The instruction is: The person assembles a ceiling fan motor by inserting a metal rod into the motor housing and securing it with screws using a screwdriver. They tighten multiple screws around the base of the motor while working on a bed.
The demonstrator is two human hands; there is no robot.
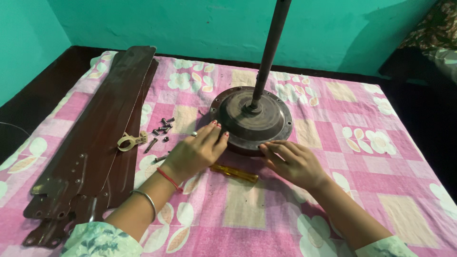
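Both hands rested on the near rim of the ceiling fan motor [251, 119], which sat on the bed [390, 190] with its downrod [269, 52] rising from the hub. The left hand [195, 152] and right hand [293, 162] lay flat, fingers open, gripping nothing, seemingly steadying or turning the housing. A yellow-handled screwdriver [234, 173] lay between the wrists; loose screws [162, 129] and stacked brown fan blades [95, 143] lay to the left. Any further move would likely call for the screwdriver.

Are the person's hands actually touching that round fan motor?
Touching. The head view shows the left hand's fingertips on the fan motor's rim, and the right hand's fingertips pressed against its front edge.
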